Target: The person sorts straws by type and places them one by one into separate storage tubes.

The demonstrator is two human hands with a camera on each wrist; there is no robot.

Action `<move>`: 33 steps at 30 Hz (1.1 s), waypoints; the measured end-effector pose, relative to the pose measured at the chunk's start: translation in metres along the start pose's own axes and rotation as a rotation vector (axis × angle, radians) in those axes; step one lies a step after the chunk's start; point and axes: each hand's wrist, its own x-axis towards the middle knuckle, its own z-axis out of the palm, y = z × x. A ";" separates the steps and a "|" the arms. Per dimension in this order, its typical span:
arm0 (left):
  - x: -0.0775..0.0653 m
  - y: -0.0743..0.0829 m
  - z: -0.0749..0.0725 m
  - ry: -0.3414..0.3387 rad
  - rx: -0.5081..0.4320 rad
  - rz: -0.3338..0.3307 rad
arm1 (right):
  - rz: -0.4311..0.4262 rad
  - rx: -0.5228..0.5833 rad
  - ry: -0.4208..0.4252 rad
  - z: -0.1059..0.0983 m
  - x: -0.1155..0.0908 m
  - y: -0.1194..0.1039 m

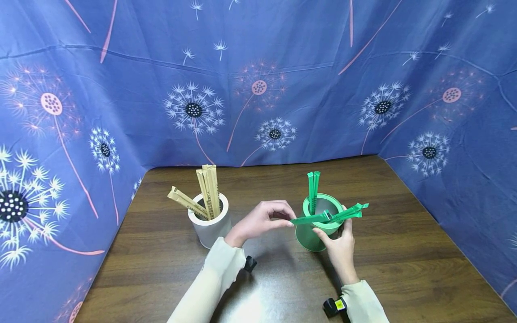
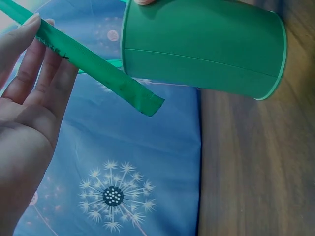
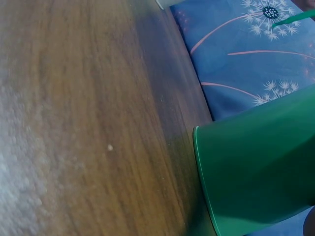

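My left hand (image 1: 262,220) pinches one end of a slim green stick packet (image 1: 310,219) between thumb and fingers. In the head view the packet lies level across the front of a green cup's mouth. The left wrist view shows its free end (image 2: 140,101) beside the cup's wall (image 2: 202,49). With thumb in front and fingers on the far right side, my right hand (image 1: 341,251) grips the green cup (image 1: 308,237), which stands on the table. Inside it, some green packets (image 1: 313,190) stand upright at the left and others (image 1: 351,212) lean out to the right.
A white cup (image 1: 212,231) stands left of my left hand, holding several tan stick packets (image 1: 208,190). Both cups are on a brown wooden table (image 1: 404,251). Blue dandelion-patterned cloth (image 1: 315,112) hangs behind it and at both sides.
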 end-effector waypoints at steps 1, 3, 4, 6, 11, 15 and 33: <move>0.001 0.001 0.000 0.010 0.002 0.001 | -0.002 -0.004 0.003 0.000 0.000 0.000; 0.004 0.003 0.000 0.031 -0.010 -0.001 | -0.007 -0.007 0.007 0.000 0.000 0.000; 0.005 0.004 0.000 0.041 -0.018 -0.002 | -0.009 -0.006 0.006 0.000 0.000 0.000; 0.007 0.005 -0.001 0.056 -0.031 0.002 | -0.013 -0.002 0.006 0.001 0.000 0.000; 0.011 0.007 -0.002 0.095 -0.074 0.009 | -0.011 0.009 0.004 0.001 0.000 0.000; 0.014 0.009 -0.002 0.137 -0.090 -0.004 | -0.003 0.008 0.000 0.001 0.000 -0.001; 0.047 0.027 -0.002 0.353 -0.059 -0.028 | -0.029 0.014 0.018 0.001 0.000 0.002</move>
